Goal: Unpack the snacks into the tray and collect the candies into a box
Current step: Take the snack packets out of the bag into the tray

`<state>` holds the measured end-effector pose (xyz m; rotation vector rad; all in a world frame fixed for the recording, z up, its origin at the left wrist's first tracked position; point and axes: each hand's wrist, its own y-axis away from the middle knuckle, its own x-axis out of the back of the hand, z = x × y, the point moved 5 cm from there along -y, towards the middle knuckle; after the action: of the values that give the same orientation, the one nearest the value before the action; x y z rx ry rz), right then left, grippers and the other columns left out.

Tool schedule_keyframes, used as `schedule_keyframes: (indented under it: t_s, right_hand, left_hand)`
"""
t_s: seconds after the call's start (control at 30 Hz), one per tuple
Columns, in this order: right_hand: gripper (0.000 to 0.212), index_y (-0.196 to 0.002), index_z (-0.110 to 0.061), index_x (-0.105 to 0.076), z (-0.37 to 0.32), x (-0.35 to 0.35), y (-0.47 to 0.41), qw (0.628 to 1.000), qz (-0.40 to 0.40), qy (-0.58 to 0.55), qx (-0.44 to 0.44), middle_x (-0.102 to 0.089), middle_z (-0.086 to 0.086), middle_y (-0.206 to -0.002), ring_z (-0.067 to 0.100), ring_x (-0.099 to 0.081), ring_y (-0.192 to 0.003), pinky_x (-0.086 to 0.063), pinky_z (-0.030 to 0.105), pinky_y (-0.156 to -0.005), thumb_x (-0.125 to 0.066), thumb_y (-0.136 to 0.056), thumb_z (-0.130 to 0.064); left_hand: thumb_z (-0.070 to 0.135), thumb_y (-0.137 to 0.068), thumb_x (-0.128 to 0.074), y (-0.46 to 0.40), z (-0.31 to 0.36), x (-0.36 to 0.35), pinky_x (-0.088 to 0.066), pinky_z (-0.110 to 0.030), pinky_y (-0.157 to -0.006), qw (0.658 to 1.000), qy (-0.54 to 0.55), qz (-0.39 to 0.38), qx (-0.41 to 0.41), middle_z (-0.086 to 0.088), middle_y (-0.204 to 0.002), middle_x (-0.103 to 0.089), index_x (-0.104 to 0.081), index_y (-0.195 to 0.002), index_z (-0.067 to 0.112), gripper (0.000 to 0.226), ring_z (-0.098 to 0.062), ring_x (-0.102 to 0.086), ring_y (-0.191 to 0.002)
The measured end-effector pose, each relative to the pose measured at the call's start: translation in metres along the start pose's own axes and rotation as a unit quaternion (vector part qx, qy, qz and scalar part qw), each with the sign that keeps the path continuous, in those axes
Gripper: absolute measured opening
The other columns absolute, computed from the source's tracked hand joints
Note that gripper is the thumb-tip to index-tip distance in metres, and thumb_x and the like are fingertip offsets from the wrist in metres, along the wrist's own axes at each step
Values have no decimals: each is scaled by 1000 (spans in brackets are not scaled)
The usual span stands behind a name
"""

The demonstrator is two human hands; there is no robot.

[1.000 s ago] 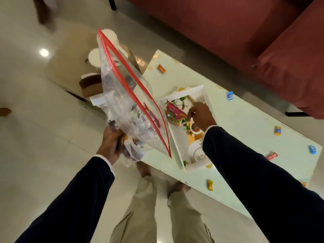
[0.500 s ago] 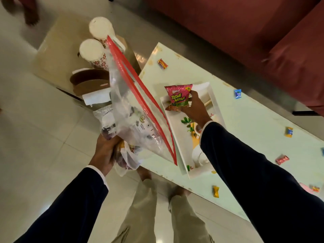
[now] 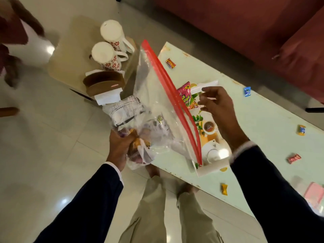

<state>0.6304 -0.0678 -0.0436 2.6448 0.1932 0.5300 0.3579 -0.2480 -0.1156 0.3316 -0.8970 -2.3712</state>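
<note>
My left hand [image 3: 121, 146] grips the bottom of a clear zip bag [image 3: 154, 109] with a red seal, holding it up with its mouth toward the tray; several snack packs show through the plastic. A pink snack packet [image 3: 185, 98] lies at the far end of the white tray [image 3: 213, 168], which has a teapot and cup print. My right hand [image 3: 217, 104] hovers over the tray just right of the packet, fingers spread, holding nothing. Several wrapped candies lie scattered on the pale green table [image 3: 263, 123]: red-orange [image 3: 170, 63], blue [image 3: 247, 91], yellow [image 3: 224, 189].
A low side table [image 3: 70, 67] to the left carries two white flowered mugs [image 3: 107, 57] and a brown tissue holder [image 3: 104, 83]. A red sofa [image 3: 245, 23] runs behind the table. A pink box [image 3: 313, 194] sits at the table's near right. My feet stand at the table's front edge.
My right hand lifted the pink packet from the tray's middle, set it down at the tray's far end and let go. The bag stayed held up in my left hand.
</note>
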Motion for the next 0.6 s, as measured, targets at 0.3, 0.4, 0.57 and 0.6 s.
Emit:
schedule_keyframes:
  t_s: [0.3, 0.4, 0.57, 0.6]
  right_hand:
    - [36, -109, -10, -75, -54, 28, 96, 980, -186, 34, 65, -76, 0, -110, 14, -72, -100, -59, 30, -89, -54, -93, 14]
    - [38, -97, -15, -79, -50, 30, 98, 962, -238, 119, 55, -68, -26, -118, -3, -62, -115, -49, 17, -95, -56, -89, 14]
    - [54, -141, -6, -50, -33, 18, 101, 947, -314, -15, -60, -66, 3, -108, 11, -71, -99, -58, 26, -89, -69, -91, -11]
    - [69, -148, -3, -41, -34, 17, 103, 947, -312, 22, -75, -62, 0, -104, 2, -70, -93, -56, 20, -86, -72, -91, -28]
  left_hand:
    - [9, -64, -93, 18, 15, -37, -59, -44, -90, 998, -14, -60, -24, -10, -128, -69, -49, -143, 9, 91, -27, -70, -113]
    - [9, -62, -89, 28, 17, -49, -61, -37, -78, 995, -1, -96, -22, -13, -118, -73, -51, -140, 3, 87, -29, -73, -103]
    - [-5, -73, -83, 29, 7, -59, -55, -58, -93, 987, -17, -159, -5, -22, -131, -65, -50, -144, 10, 80, -45, -64, -117]
    - [-7, -75, -81, 29, 5, -61, -53, -60, -94, 984, -14, -175, -6, -23, -133, -63, -48, -146, 11, 81, -47, -62, -119]
